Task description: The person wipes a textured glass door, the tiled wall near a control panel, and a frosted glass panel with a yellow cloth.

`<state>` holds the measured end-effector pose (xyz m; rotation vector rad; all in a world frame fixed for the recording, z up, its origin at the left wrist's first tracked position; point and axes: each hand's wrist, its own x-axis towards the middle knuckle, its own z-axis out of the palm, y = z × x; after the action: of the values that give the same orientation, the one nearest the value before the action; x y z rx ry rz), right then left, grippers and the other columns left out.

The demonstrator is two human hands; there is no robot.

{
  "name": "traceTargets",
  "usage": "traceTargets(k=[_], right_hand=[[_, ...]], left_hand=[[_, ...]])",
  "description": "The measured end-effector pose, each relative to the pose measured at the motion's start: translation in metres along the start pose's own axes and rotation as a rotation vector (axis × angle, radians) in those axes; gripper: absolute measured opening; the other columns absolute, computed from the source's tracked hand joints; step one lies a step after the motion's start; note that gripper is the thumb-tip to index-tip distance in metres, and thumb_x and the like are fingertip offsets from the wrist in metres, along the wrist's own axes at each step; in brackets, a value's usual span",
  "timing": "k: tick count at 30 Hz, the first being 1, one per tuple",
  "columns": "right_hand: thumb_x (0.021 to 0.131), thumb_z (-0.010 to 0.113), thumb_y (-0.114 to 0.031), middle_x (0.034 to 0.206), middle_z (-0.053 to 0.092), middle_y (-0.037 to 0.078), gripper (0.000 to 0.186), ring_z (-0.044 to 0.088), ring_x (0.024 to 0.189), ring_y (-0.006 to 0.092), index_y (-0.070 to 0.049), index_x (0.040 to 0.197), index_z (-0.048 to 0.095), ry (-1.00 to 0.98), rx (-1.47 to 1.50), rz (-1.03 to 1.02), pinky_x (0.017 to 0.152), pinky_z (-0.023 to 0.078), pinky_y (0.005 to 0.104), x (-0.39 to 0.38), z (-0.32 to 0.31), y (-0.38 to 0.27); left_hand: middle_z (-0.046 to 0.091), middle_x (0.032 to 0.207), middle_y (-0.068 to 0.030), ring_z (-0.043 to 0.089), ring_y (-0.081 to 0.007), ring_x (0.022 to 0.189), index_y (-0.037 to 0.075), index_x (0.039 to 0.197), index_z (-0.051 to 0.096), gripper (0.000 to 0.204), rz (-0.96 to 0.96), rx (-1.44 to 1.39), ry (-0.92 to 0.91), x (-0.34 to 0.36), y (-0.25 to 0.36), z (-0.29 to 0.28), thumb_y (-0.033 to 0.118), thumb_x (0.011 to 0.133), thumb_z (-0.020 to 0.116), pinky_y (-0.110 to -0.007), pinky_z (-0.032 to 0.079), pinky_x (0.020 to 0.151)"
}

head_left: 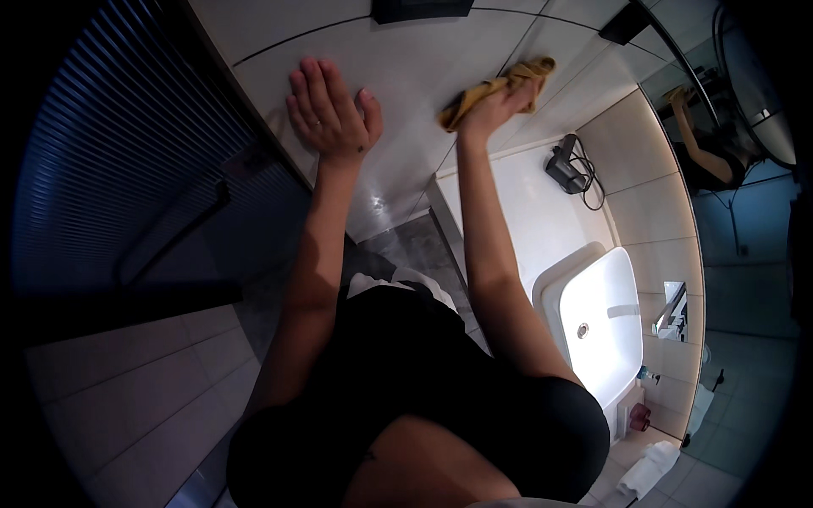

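My left hand (332,114) lies flat against the pale tiled wall (406,110), its fingers stretched out and a thin ring on one of them. Farther right, my right hand (500,103) presses a crumpled mustard-yellow cloth (476,100) to the same wall. Part of the cloth sticks out on both sides of that hand, which looks slightly blurred. Both arms reach forward, the right one passing over the edge of the white counter.
To the right stands a white counter (508,190) with a black hair dryer (566,168), its cord coiled, and a white basin (605,326) below a wall tap (673,315). A mirror (737,254) runs along the right. A ribbed glass door (144,144) with a dark handle (182,233) is at left.
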<state>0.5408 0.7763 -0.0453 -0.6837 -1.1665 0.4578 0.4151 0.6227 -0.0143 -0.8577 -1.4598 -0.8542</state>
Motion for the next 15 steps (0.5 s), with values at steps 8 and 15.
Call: traceTargets(k=[8,15], right_hand=[[0.081,0.056,-0.011,0.148,0.031,0.018,0.048,0.024,0.139,0.0373,-0.012,0.129,0.055,-0.357,0.002,-0.429,0.112,0.018,0.0503,-0.08,0.011,-0.05],[0.073,0.065,-0.025,0.138,0.045,0.011,0.045,0.039,0.128,0.0356,-0.021,0.118,0.065,-0.533,-0.04,-0.672,0.107,0.028,0.0505,-0.052,-0.005,-0.002]], left_hand=[[0.04,0.144,-0.0137,0.023,-0.0347,0.14,0.009,0.139,0.046,0.052,0.014,-0.302,-0.046,-0.003,0.012,-0.011,0.03,0.091,0.043,-0.049,0.002,0.114],[0.041,0.146,-0.0042,0.027,-0.0277,0.14,0.019,0.136,0.051,0.049,0.005,-0.227,-0.282,-0.044,0.023,-0.004,0.031,0.09,0.04,-0.05,0.001,0.114]])
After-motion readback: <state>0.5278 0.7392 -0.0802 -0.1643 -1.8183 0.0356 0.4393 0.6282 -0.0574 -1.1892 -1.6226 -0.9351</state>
